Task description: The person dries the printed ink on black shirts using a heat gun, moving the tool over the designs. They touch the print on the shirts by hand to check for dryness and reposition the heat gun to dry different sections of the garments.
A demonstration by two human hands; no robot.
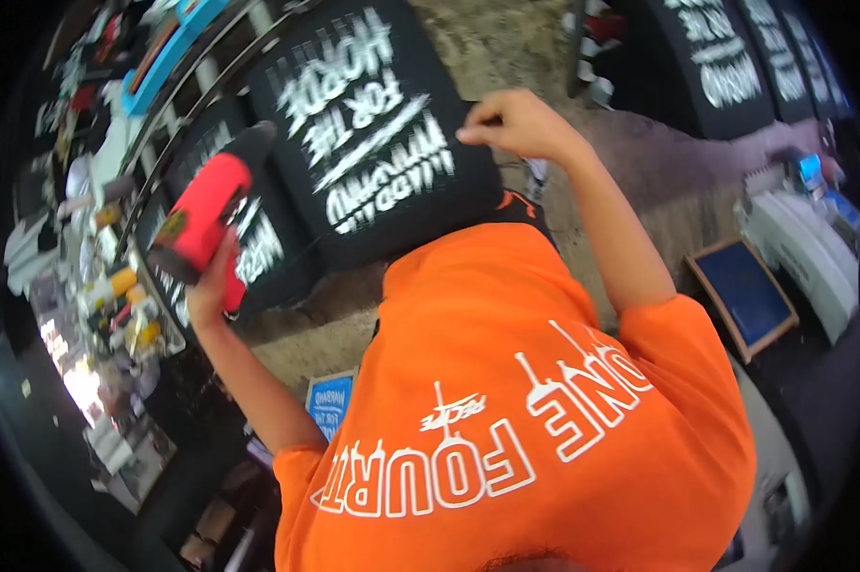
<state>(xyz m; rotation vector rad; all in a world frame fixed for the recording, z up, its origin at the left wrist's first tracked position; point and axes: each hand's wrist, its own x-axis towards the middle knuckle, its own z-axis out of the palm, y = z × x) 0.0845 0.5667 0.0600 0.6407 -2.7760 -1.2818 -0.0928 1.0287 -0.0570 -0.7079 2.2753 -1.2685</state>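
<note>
A single head-worn camera peers steeply down over the wearer's orange shirt (544, 419), close in the lower part of the view, and forward past left hand (213, 284) and right hand (521, 124) to black printed fabric (301, 205) just beyond.

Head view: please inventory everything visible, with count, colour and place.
Large printed panel: one, black with white lettering, top centre
Further printed panels: several, black with white lettering, left of the large one and top right
Handheld tool: one, red and black, in the left hand
Long object: one, light blue, top left
Wood-framed board: one, dark blue, right
Small sign: one, blue with lettering, beside the left arm
Machine casing: one, pale grey, far right
Clutter: uncountable, mixed white and yellow, far left, blurred
Shirt: one, orange with white lettering, worn
Left hand: one, bare, around the tool
Right hand: one, bare, at the large panel's right edge, contact unclear
</note>
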